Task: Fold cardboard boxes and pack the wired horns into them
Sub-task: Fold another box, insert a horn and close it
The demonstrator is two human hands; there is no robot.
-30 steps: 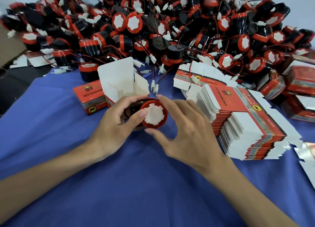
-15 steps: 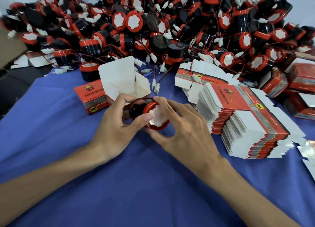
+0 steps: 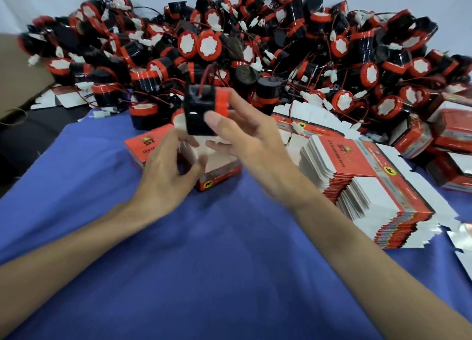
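My right hand (image 3: pixel 255 148) pinches a black wired horn (image 3: pixel 201 112) with a red rim, thumb on its body and fingers behind the rim. The horn hangs in the air just above an open red-and-white cardboard box (image 3: pixel 222 170) lying on the blue cloth (image 3: pixel 204 263). A red wire runs up from the horn's top. My left hand (image 3: pixel 163 176) grips the left side of that open box, its fingers curled at the white flaps; the image is blurred there. A closed red box (image 3: pixel 145 143) lies just behind my left hand.
A big pile of black-and-red wired horns (image 3: pixel 229 46) fills the far side. A stack of flat unfolded boxes (image 3: pixel 370 176) lies to the right, with several packed red boxes (image 3: pixel 454 130) beyond it. A brown carton (image 3: pixel 15 71) stands at the far left.
My right hand has lifted the horn off the cloth and turned it on its side above the open box. My left hand let go of the horn and moved onto the box.
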